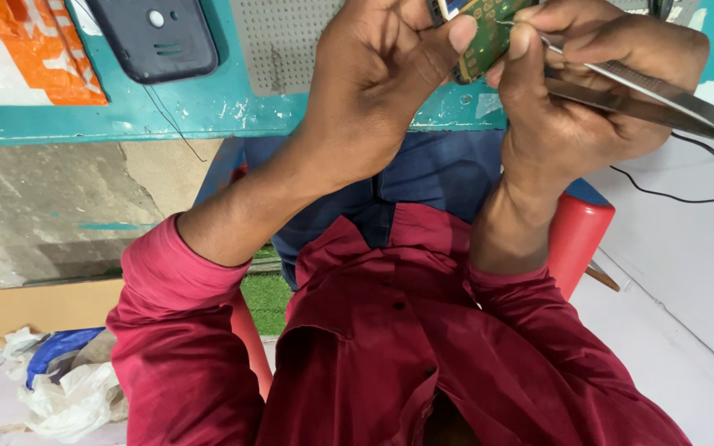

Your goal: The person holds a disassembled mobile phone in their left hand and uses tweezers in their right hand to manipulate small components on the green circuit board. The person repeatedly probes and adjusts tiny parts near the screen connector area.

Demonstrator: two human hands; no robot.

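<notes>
Fingers of my left hand (pixel 373 83) are clamping together on a small green circuit board (pixel 485 37), my thumb pressing along its near edge, up at twelve o'clock in the view. My right hand (pixel 572 99) is closing around a pair of metal tweezers (pixel 654 95), whose arms are running out toward three o'clock while the fine tips are touching the board's face just beside my left thumb. Both hands are hovering close together above the teal workbench (pixel 208 103), over a grey perforated mat (pixel 278 41). At eleven o'clock a dark phone back cover (pixel 154 37) is lying on the bench, and beyond it, at ten o'clock, an orange and white plastic bag (pixel 18 49) is sitting flat; I cannot tell what it is holding. At three o'clock a black cable (pixel 679 196) is trailing across the white surface. At seven o'clock, on the floor, crumpled white and blue bags (pixel 64 376) are heaping beside a sheet of cardboard (pixel 51 306).
</notes>
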